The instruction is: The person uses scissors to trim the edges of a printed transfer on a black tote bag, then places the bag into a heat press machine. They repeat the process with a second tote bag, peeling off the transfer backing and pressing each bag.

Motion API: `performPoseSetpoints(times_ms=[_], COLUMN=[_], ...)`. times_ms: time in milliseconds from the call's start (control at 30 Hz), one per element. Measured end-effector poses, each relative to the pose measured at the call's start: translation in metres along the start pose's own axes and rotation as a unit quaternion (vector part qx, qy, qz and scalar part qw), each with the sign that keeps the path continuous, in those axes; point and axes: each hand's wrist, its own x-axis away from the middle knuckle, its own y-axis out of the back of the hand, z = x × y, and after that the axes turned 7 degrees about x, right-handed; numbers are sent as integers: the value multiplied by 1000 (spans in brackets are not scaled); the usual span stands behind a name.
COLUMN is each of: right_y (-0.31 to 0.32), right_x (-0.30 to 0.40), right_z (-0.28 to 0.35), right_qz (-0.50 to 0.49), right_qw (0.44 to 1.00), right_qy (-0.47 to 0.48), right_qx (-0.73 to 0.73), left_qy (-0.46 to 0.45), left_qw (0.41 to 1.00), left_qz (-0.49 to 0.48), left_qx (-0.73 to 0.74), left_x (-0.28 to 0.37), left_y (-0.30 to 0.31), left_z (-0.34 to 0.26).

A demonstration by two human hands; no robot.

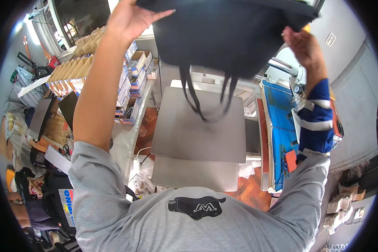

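A black fabric tote bag (214, 37) hangs upside down between my raised arms, its two handles (197, 97) dangling below. My left hand (134, 19) grips it at the upper left, thumb stretched along the fabric. At the bag's right side is my right hand (299, 44), fingers curled against the cloth edge; their exact hold is partly hidden. The top of the bag runs out of the picture. Beneath the handles lies a flat grey platen (198, 132), with another grey board (195, 174) partly showing under its near edge.
Stacked cardboard bins (135, 78) line a plastic-covered table (123, 141) on the left. To the right stand a blue-topped surface (280, 116) and a metal cylinder (283, 66) near a pressure gauge (299, 88). Wooden parquet floor (255, 192) shows below.
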Motion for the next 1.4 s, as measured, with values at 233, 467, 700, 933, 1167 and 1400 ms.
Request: performPoseSetpoints(times_ms=[233,467,700,933,1167,1400], right_y=[25,76,57,104,101,99], right_x=[184,333,193,36,11,-29], right_z=[-42,-306,-344,-443,-424,-435], right_qz=[-33,-11,-24,-45,3,-60], right_qw=[925,783,745,714,736,711], right_qy=[-6,-213,-53,-19,-135,-93], right_qx=[378,585,664,698,663,695], left_qy=[60,402,131,145,146,155], left_qw=[930,764,760,652,698,598], left_qz=[-207,-272,-233,-275,-236,-258], left_qx=[-298,-425,-592,-691,-660,-743], left_x=[225,389,235,109,75,17], left_y=[46,116,185,299,306,307], left_z=[54,238,247,316,312,337])
